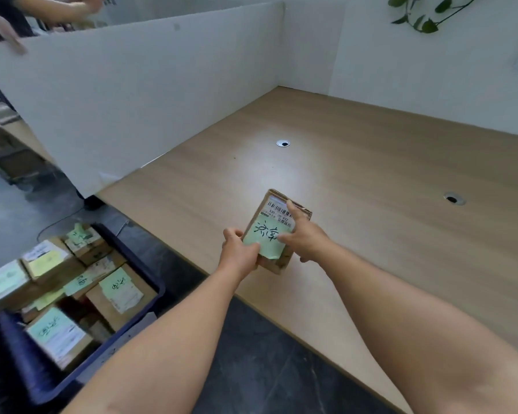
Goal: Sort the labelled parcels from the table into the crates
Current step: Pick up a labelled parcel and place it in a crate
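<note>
Both forearms reach forward over the table (371,162) edge. Left hand (240,252) grips the parcel's (277,231) near left corner; right hand (307,237) pinches its right side, index finger laid along the label. Dark blue crate (150,270) of parcels sits left, on the floor.

A wood-grain table (356,162) carries two round cable grommets (283,143).

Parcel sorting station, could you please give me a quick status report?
Both hands on one parcel: left hand grips its near edge, right hand holds the far side. Parcel lifted above the table. Blue crate lower left, already holding parcels. Path clear.
</note>
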Tool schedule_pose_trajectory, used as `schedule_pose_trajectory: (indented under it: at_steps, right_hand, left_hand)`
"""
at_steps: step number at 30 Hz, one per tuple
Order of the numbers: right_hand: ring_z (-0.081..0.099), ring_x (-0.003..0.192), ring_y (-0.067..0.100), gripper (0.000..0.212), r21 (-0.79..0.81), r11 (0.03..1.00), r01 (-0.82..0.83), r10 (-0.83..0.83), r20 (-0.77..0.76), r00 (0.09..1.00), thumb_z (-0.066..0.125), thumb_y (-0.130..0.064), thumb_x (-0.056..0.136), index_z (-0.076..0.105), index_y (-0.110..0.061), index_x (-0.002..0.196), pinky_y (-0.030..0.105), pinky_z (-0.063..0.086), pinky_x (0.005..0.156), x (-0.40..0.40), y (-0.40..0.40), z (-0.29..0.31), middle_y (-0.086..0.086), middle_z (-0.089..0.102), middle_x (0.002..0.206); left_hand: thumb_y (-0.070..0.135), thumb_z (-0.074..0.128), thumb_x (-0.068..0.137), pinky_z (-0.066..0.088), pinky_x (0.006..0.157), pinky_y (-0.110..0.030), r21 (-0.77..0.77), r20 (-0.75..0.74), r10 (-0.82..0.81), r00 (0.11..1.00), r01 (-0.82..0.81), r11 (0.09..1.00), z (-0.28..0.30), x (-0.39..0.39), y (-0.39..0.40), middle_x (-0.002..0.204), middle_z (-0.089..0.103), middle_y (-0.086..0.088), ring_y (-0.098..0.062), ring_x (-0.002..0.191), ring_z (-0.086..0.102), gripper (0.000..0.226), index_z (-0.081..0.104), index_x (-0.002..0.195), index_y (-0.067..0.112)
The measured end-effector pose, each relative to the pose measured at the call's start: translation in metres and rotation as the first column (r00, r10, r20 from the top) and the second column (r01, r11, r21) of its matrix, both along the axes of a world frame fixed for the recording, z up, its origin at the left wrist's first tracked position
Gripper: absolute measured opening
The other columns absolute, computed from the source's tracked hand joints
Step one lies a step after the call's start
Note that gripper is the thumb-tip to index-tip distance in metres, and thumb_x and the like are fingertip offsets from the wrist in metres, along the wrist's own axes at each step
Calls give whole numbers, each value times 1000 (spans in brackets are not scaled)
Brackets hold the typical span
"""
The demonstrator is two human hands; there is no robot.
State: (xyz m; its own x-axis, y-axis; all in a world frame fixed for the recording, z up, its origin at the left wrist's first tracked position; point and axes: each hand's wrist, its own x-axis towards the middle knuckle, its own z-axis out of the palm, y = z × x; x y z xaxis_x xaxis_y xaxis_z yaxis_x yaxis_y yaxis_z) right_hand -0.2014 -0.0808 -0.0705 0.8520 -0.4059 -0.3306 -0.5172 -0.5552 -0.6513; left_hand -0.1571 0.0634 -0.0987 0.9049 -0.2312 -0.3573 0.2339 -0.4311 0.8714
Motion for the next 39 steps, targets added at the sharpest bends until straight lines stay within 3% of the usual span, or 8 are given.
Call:
schedule_pose_trajectory:
  at_steps: [4,7,11,16,19,24,32,39]
  right_hand:
    - [60,97,26,90,-20,998,-53,54,64,997,64,-20,88,4,-43,151,32,50,73,18,24,-10,10,55,122]
    - [61,98,25,89,-55,988,-144,150,127,980,62,-11,89,6,-42,151,40,55,80,36,45,-9,8,58,123]
    - [60,102,24,84,-69,962,-265,272,121,955,59,-8,90,11,-39,152,40,54,84,62,88,-7,5,59,125]
    - [60,105,22,82,-44,923,-383,385,110,916,60,-12,92,11,-39,152,41,55,85,95,158,-16,-2,56,133]
    - [60,105,21,83,-80,873,-480,486,84,870,60,-15,93,6,-38,153,37,55,81,115,204,-22,-3,53,138]
    - [59,103,16,85,-43,807,-589,590,47,806,59,-18,93,1,-39,153,35,56,82,143,274,-50,-1,55,130]
    - [58,103,13,81,15,760,-650,650,-4,760,60,-18,93,9,-39,152,37,57,85,199,318,-105,1,49,123]
    - [59,106,12,79,67,709,-702,705,-73,705,60,-18,93,11,-39,151,35,58,81,269,332,-165,-2,54,123]
  left_hand:
    - [15,57,89,55,74,-32,102,20,-16,1000,14,995,2,9,21,125,57,-8,-25,104,59,47,28,125,24]
    - [23,64,84,50,88,-36,140,15,-14,1000,12,990,5,15,49,123,61,-5,-25,107,59,67,29,141,24]
    - [18,66,79,54,87,-37,105,34,121,992,-124,987,6,30,93,122,58,-7,-23,106,58,51,44,125,17]
    - [14,64,85,48,67,-29,106,33,242,970,-244,964,-1,49,163,120,57,-7,-23,102,58,34,43,111,16]
    - [14,65,86,50,68,-29,93,16,331,944,-331,939,-12,56,208,122,58,-8,-23,104,58,34,42,109,18]
    - [6,58,89,49,73,-29,112,-10,399,917,-396,912,-26,68,275,124,59,-6,-24,104,60,67,26,145,23]
    - [7,55,91,50,82,-32,169,-94,484,870,-465,869,-75,107,318,133,56,-2,-19,107,57,81,10,152,35]
    - [6,51,94,41,58,-18,188,-150,582,799,-555,810,-131,165,322,135,56,0,-13,96,55,76,12,152,37]
